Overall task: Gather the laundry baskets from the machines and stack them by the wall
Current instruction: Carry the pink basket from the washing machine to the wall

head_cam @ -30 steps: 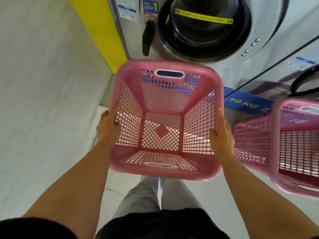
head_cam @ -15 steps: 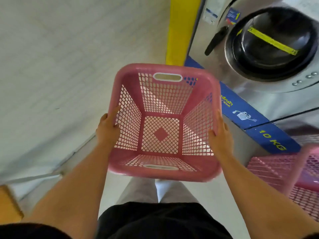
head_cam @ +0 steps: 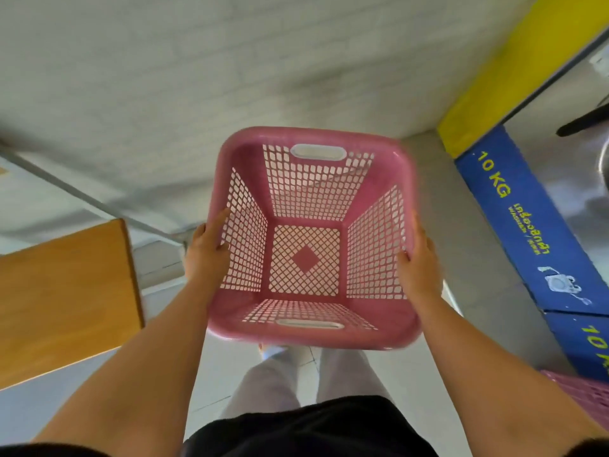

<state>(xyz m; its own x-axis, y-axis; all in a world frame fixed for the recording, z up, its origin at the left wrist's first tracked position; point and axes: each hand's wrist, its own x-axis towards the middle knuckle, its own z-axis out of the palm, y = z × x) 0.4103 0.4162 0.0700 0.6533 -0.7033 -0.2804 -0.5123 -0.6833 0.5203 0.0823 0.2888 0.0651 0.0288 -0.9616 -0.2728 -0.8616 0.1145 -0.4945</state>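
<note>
We carry the empty pink perforated plastic laundry basket (head_cam: 309, 239) level, left hand (head_cam: 206, 255) clasping its nine o'clock rim, right hand (head_cam: 418, 268) its three o'clock rim, the white brick wall (head_cam: 230, 61) lying ahead at twelve o'clock.

Second pink basket (head_cam: 583, 395) cut off at the right edge.

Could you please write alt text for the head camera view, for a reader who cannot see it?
Two bare hands hold an empty pink laundry basket by its sides, left hand and right hand, above a pale tiled floor. A white wall lies ahead, a blue "10 KG" machine panel to the right, a wooden surface to the left.
</note>
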